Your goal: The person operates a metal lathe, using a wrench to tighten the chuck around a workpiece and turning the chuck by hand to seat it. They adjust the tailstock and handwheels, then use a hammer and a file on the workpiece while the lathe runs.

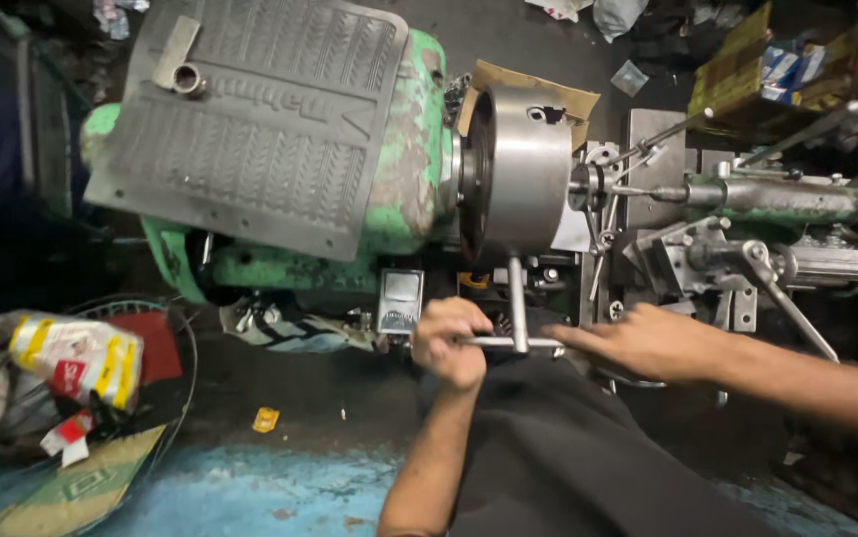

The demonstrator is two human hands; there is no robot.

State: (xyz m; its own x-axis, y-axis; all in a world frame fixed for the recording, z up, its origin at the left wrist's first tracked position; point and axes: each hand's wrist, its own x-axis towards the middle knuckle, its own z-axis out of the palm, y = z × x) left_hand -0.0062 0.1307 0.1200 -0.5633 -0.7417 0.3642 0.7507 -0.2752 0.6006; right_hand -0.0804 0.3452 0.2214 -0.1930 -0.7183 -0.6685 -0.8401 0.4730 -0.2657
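Two hands work one T-shaped chuck key (516, 318) (seated in one steel chuck (523, 174)): left hand (452, 341) fisted on its crossbar, right hand (643, 341) open-fingered, touching the other end.

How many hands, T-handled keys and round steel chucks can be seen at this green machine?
Bare hands: 2, left hand and right hand
T-handled steel chuck key: 1
Round steel chuck on the green lathe: 1
Total: 4
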